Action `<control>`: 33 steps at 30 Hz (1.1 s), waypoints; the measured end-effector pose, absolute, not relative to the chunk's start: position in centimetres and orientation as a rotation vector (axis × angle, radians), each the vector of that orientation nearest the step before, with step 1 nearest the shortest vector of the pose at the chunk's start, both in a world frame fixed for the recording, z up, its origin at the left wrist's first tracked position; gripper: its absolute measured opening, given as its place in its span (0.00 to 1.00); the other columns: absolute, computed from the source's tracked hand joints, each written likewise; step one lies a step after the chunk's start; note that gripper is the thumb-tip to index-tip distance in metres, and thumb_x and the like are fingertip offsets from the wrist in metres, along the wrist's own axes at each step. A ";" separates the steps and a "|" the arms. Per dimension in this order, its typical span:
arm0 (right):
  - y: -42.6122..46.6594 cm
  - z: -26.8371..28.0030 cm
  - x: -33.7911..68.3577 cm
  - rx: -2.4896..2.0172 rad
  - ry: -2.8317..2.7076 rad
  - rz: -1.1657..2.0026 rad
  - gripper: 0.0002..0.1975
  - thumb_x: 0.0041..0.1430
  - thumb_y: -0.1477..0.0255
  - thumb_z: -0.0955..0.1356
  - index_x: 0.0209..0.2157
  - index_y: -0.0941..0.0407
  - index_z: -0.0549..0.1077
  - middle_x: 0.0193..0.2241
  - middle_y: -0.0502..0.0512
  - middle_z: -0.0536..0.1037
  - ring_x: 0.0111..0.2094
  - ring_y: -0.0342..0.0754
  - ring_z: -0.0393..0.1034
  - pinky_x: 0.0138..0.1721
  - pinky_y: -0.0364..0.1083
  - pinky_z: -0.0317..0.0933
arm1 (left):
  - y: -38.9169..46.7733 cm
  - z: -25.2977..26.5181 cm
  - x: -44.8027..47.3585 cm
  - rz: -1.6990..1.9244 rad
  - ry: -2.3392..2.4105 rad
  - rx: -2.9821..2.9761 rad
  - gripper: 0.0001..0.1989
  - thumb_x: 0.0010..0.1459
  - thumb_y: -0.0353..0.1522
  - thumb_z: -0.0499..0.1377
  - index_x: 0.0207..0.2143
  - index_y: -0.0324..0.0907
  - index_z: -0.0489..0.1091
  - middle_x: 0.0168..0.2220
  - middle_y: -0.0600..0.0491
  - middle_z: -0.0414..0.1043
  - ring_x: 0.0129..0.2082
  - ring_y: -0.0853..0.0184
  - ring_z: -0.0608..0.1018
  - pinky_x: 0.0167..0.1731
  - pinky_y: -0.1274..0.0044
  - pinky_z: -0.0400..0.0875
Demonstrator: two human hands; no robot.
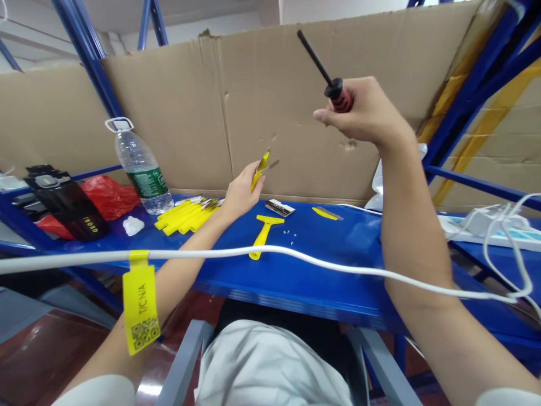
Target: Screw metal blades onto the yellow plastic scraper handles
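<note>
Left hand (243,192) pinches a slim yellow tool with a grey metal blade (256,179). Right hand (366,113), raised higher, grips a red-and-black-handled screwdriver (333,88), black shaft angled up and left. Yellow plastic T-shaped tool (262,231) lies on the blue desk (338,242) between front and rear edges, below and nearer the left hand; long axis roughly front to rear, crossbar toward rear edge.

The right hand (363,110) hides part of the screwdriver (315,58), the left hand (244,192) part of a yellow tool (265,159). The bits (291,243) right of the T-shaped piece (264,231) are too small to identify.
</note>
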State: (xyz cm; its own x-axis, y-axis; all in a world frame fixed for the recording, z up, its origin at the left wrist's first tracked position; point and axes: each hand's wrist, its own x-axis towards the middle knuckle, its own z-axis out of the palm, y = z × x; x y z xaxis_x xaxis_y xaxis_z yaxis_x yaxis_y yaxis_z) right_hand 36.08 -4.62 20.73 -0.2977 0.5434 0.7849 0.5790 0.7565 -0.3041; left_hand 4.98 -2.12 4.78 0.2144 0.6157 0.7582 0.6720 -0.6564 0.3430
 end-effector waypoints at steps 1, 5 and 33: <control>-4.8 20.7 35.8 -0.848 -2.002 0.011 0.15 0.58 0.58 0.80 0.26 0.45 0.74 0.20 0.45 0.71 0.30 0.51 0.58 0.31 0.52 0.54 | -2.3 4.6 5.1 -1.472 -1.224 -2.397 0.24 0.77 0.34 0.56 0.71 0.41 0.68 0.67 0.40 0.78 0.67 0.53 0.79 0.68 0.68 0.70; -5.6 20.7 34.5 -0.863 -2.136 0.156 0.08 0.56 0.65 0.81 0.33 0.49 0.83 0.22 0.44 0.73 0.23 0.45 0.59 0.24 0.47 0.53 | -2.9 4.0 5.8 -1.526 -1.198 -2.387 0.17 0.79 0.36 0.55 0.63 0.41 0.73 0.64 0.39 0.79 0.66 0.52 0.80 0.66 0.67 0.72; -7.1 20.2 29.4 -0.804 -2.485 0.169 0.14 0.63 0.71 0.79 0.34 0.53 0.69 0.28 0.48 0.72 0.29 0.45 0.62 0.27 0.46 0.53 | -3.9 2.0 8.4 -2.441 -0.943 -2.673 0.31 0.74 0.65 0.55 0.42 0.47 0.65 0.27 0.58 0.71 0.17 0.73 0.69 0.15 0.79 0.59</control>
